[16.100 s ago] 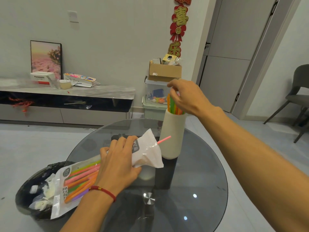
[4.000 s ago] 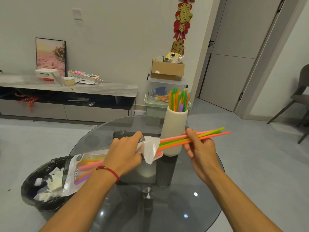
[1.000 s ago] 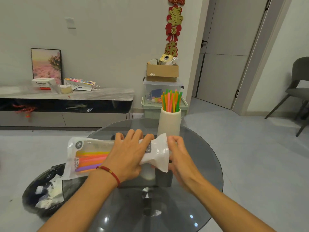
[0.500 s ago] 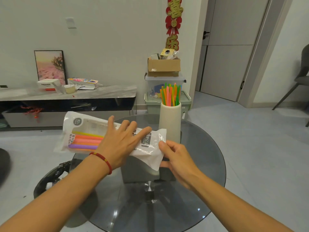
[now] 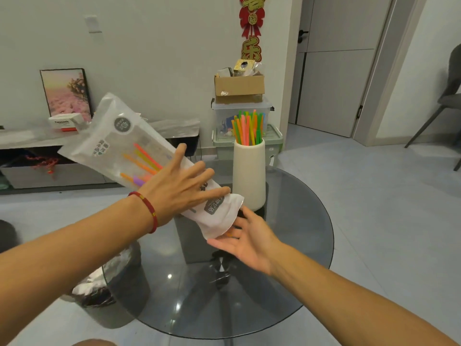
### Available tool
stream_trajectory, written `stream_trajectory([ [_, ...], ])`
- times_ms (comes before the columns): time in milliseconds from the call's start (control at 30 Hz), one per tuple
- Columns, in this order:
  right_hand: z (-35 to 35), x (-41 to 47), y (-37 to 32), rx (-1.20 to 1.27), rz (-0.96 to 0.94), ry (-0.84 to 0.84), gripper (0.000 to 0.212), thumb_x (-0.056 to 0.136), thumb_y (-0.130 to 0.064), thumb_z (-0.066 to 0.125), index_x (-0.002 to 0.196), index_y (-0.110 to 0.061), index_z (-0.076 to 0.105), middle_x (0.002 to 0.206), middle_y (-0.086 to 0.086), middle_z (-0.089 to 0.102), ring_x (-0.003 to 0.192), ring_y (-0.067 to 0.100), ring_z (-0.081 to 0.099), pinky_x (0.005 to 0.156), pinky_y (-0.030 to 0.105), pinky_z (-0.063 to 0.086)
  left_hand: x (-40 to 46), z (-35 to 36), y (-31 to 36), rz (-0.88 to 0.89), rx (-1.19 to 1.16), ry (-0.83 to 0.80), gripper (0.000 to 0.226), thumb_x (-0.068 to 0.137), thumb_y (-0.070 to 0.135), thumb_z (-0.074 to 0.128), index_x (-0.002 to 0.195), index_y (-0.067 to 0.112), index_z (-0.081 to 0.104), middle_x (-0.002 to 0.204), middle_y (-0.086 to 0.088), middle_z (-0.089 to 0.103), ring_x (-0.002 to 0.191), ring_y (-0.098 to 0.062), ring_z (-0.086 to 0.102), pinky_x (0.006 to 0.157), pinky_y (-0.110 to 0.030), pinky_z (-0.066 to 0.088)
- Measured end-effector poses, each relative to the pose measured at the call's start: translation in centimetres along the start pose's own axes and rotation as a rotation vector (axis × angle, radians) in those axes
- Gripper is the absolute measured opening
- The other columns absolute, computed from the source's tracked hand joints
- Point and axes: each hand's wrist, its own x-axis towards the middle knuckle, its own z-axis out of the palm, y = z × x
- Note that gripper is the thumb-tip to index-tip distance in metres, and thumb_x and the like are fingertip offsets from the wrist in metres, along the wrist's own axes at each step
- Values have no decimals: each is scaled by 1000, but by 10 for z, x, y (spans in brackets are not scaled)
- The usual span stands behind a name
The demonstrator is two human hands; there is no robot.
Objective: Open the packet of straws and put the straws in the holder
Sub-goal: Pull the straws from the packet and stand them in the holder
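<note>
My left hand holds the clear and white straw packet in the air, its sealed end up at the left and its open mouth tilted down to the right. A few coloured straws show inside it. My right hand lies palm up with fingers spread just under the packet's mouth, where orange straw tips touch the fingers. Behind stands the cream holder on the round glass table, with several coloured straws upright in it.
A black-lined bin stands on the floor under the table's left edge. Stacked plastic crates with a cardboard box stand behind the holder. A low TV cabinet runs along the left wall, and a grey chair is at the right.
The packet has swung from lying nearly level to a steep tilt, mouth down. My right hand has let go of the mouth and spread out beneath it.
</note>
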Motion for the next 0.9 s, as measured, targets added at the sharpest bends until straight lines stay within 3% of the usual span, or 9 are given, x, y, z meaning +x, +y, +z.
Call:
stream_trajectory([
  [67, -2, 0, -2, -66, -40, 30, 45, 105, -31, 59, 129, 6, 63, 96, 18, 77, 96, 34, 77, 94, 57, 59, -5, 7, -1, -74, -44, -20, 121, 65, 21, 77, 151, 35, -8, 129, -15, 38, 119, -37, 39, 102, -69, 19],
  [200, -4, -4, -10, -238, -138, 35, 33, 109, -18, 52, 131, 3, 65, 121, 21, 75, 115, 33, 73, 103, 53, 56, -12, 24, 5, -212, -165, -79, 120, 62, 23, 79, 151, 38, -2, 128, -8, 43, 114, -32, 43, 98, -62, 29],
  [367, -4, -14, -17, -545, -332, 192, 22, 97, -14, 72, 115, -1, 75, 112, 14, 79, 100, 24, 78, 94, 39, 62, -15, 42, 29, -379, -314, 0, 110, 57, 17, 84, 147, 34, 24, 110, -6, 53, 96, -31, 52, 80, -50, 38],
  [500, -16, -24, -35, -650, -413, 277, 19, 92, -7, 77, 110, -1, 77, 113, 20, 76, 94, 25, 80, 87, 35, 64, -18, 53, 46, -497, -442, -14, 98, 60, 20, 89, 141, 32, 35, 106, -7, 59, 94, -29, 55, 79, -48, 42],
  [600, -30, -35, -54, -701, -430, 275, 16, 90, -6, 77, 106, -3, 79, 115, 21, 73, 93, 28, 79, 84, 33, 64, -24, 58, 51, -544, -544, -23, 76, 71, 16, 80, 132, 32, 37, 102, -3, 59, 89, -28, 58, 78, -44, 46],
  [733, -41, -40, -64, -653, -489, 258, 14, 89, -8, 78, 101, -2, 81, 105, 18, 78, 91, 25, 80, 75, 26, 64, -24, 53, 56, -564, -551, 42, 39, 75, 13, 68, 106, 27, 48, 77, 2, 55, 62, -26, 53, 54, -35, 39],
  [900, -35, -38, -62, -357, -425, 229, 15, 95, -11, 71, 93, 1, 80, 90, 12, 79, 84, 20, 79, 70, 25, 63, -19, 43, 59, -622, -567, 69, 28, 70, 10, 64, 87, 24, 47, 61, 2, 52, 51, -28, 47, 49, -33, 31],
])
